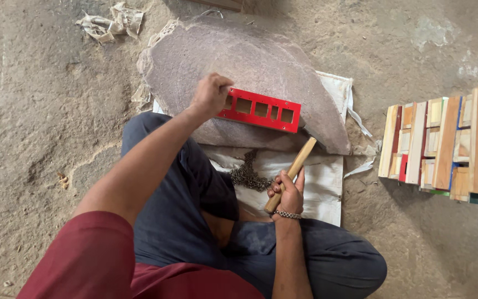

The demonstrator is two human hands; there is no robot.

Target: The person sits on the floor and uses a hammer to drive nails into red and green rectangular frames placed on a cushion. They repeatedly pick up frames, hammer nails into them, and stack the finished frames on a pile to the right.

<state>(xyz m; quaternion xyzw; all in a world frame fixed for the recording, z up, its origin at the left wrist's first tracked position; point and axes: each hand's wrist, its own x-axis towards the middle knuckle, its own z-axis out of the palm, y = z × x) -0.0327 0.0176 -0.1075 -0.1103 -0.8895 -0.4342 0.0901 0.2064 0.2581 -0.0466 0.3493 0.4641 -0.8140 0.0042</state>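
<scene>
Now our left hand [210, 94] pinches the red slotted frame [261, 109] on the stone slab [239, 61], fingers closed, while our right hand [286, 194] grips a wooden handle [292, 173] beside the nails [248, 176].

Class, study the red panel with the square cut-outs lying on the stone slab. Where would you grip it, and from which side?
Grip the red panel by its free right end, coming from the right. It lies flat on the stone slab, so pinch its narrow edges there; the left hand already covers the left end.
</scene>
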